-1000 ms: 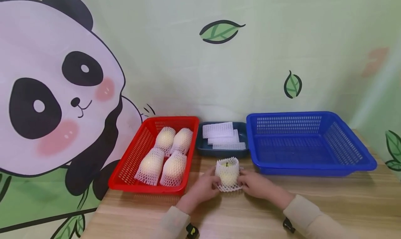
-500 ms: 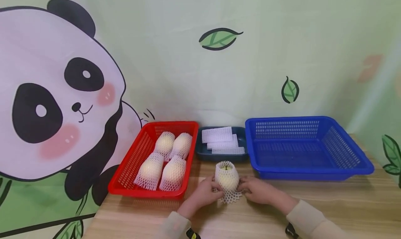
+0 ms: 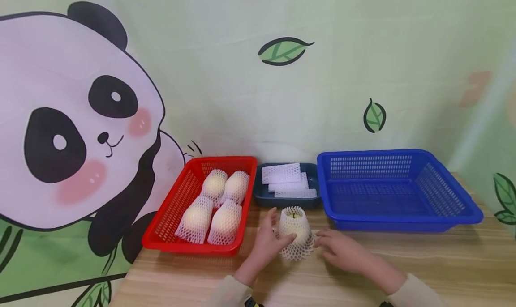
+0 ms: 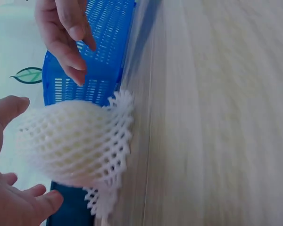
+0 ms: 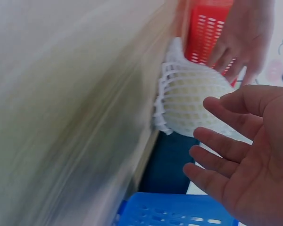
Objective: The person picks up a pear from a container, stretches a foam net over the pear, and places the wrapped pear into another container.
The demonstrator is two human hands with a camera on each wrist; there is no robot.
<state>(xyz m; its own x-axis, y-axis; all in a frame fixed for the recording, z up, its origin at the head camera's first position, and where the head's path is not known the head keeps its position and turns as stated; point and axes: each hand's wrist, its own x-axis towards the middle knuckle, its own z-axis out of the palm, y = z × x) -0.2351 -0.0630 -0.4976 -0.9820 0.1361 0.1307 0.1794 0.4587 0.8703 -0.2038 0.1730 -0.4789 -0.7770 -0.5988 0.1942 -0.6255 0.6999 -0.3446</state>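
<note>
A pale yellow fruit with a dark stem [image 3: 296, 228] stands upright on the table in a white foam net sleeve. The lower edge of the net flares out on the wood around it. My left hand [image 3: 266, 244] is at its left, thumb and fingers spread apart around that side; a gap shows in the left wrist view. On the other side my right hand [image 3: 342, 252] is held beside the net with loosely bent fingers. The right wrist view shows those fingers [image 5: 217, 172] holding nothing.
Left, a red basket [image 3: 189, 249] holds several net-wrapped fruits [image 3: 225, 222]. Behind the fruit, a dark teal tray [image 3: 288, 203] contains flat white foam nets [image 3: 282, 173]. At right stands a blue basket [image 3: 399, 222]. A panda-printed backdrop [image 3: 225, 96] rises behind the wooden table [image 3: 403, 262].
The net's lower edge has been drawn down and flares out on the table. Both hands have let go of it; the left fingers have spread, and the right hand has moved slightly right.
</note>
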